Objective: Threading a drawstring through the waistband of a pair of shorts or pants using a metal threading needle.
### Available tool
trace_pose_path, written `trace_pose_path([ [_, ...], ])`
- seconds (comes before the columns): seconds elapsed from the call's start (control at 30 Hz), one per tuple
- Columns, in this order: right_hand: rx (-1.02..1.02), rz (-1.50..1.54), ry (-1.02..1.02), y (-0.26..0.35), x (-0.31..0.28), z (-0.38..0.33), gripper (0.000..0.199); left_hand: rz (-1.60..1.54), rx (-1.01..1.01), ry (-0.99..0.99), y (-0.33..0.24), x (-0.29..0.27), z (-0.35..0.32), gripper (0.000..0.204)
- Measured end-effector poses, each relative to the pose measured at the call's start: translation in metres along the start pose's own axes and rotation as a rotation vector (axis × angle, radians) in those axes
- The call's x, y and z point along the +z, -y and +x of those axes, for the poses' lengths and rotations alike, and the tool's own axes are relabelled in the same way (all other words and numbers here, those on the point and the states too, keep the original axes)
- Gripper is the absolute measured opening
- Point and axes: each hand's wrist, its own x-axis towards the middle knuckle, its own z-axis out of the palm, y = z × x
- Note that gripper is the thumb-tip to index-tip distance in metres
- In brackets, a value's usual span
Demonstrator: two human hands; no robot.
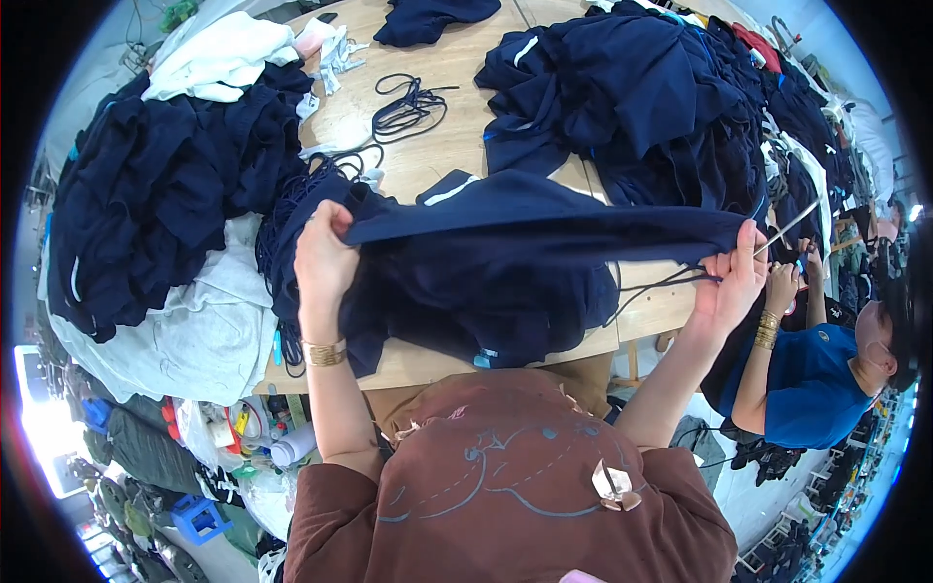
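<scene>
Across the centre of the frame, stretching a navy-blue cloth garment (525, 228) between pinched fingers of left hand (326, 257) and right hand (731, 280), above a pale wooden tabletop (457, 136). Could snag on thin dark cords (666, 285) trailing below the right hand if tugged sideways.

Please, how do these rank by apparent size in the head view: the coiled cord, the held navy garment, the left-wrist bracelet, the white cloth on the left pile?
1. Held navy garment
2. White cloth
3. Coiled cord
4. Left-wrist bracelet
</scene>
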Motion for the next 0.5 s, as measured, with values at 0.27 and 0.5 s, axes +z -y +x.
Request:
trace_pose_path([
  [0.27,-0.173,-0.506,-0.184,-0.092,0.000,-0.002,0.018,-0.824,0.082,0.419,-0.014,-0.015,-0.012,0.029],
  [0.5,-0.169,-0.705,0.026,-0.046,0.033,-0.018,0.018,-1.276,0.433,0.045,-0.006,-0.036,-0.009,0.012],
])
